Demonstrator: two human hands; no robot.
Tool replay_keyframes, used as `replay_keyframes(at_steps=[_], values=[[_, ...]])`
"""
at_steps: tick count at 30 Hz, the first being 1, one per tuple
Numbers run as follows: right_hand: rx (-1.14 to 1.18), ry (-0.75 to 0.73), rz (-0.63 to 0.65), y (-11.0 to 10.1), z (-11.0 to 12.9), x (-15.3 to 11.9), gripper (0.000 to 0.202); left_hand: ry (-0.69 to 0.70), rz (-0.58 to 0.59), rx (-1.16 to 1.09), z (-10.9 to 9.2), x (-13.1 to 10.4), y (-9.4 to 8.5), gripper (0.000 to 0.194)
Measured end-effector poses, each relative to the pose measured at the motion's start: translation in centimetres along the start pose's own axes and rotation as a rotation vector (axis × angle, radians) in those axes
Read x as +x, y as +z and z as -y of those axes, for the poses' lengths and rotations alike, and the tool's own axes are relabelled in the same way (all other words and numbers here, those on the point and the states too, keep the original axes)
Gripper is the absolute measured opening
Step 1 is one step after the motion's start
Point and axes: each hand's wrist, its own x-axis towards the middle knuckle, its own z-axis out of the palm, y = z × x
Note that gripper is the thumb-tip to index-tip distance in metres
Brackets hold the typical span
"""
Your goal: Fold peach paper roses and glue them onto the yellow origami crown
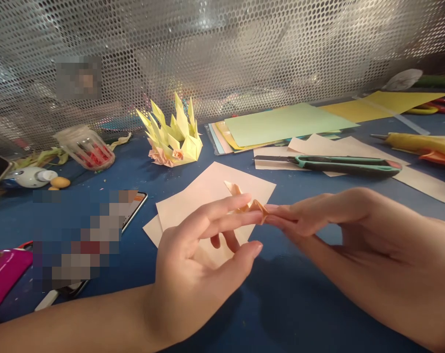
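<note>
A small piece of folded peach paper [259, 208] is held up over the blue table, in front of me. My right hand [369, 245] pinches its right side between thumb and fingertips. On its left side, my left hand [200, 260] has the paper between its index and middle fingers, with the thumb standing apart below. Part of the paper is hidden behind the left fingers; a pointed end sticks up above them. Beneath the hands lie pale pink paper sheets [208, 184], partly covered by my left hand.
A yellow-green folded paper crown [191, 149] with pink paper roses stands behind. Coloured sheets [281, 125], a green-and-black utility knife [347, 165] and a yellow glue gun [409, 141] lie right. Left are a tilted jar [85, 147], a phone [136, 208] and a magenta object [7, 274].
</note>
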Motion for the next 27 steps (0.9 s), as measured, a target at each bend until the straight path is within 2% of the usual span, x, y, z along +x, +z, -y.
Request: replay_keyframes(at_steps=[2, 5, 9, 16, 21, 27], values=[[0.064, 0.004, -0.011, 0.1, 0.0, 0.1, 0.02, 0.114, 0.028, -0.029, 0.4, -0.2, 0.1, 0.057], [0.122, -0.038, 0.023, -0.1, 0.0, 0.6, 0.027, 0.222, 0.042, -0.026, 0.9, -0.3, 0.2, 0.053], [0.188, -0.103, 0.092, -0.6, 0.2, 1.2, 0.032, 0.199, 0.043, 0.033, 1.1, -0.5, 0.1, 0.05], [0.22, -0.017, 0.115, -0.6, 0.3, 1.0, 0.036, 0.157, 0.06, 0.052, 0.8, -0.5, -0.2, 0.051], [0.226, -0.036, 0.037, 0.1, -0.8, 0.5, 0.027, 0.112, 0.047, 0.025, 0.5, -0.3, -0.3, 0.048], [0.359, 0.026, 0.01, 0.7, -1.1, 1.1, 0.03, 0.163, -0.004, 0.191, 0.1, 0.3, -0.4, 0.035]])
